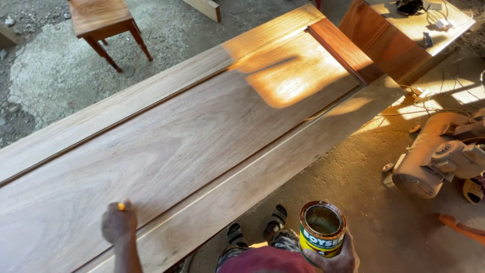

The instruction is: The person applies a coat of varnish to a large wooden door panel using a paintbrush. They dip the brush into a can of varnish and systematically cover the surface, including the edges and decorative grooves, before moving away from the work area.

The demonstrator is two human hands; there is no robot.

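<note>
A woodworking shop: a long unfinished door panel [192, 146], a dusty power tool [434, 156] and a rough concrete floor [353, 187].

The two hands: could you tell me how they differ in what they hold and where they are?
The left hand rests on the wooden door panel, gripping a small yellow-tipped tool; the right hand is off the panel, holding an open tin can upright. Both are closed around something.

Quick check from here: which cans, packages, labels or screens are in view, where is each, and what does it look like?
Open round can: bottom centre-right, held in the right hand; metal rim, dark liquid inside.
Can label: wraps the can's side; yellow and green with dark lettering.
No screens or signs that I can make out.
</note>
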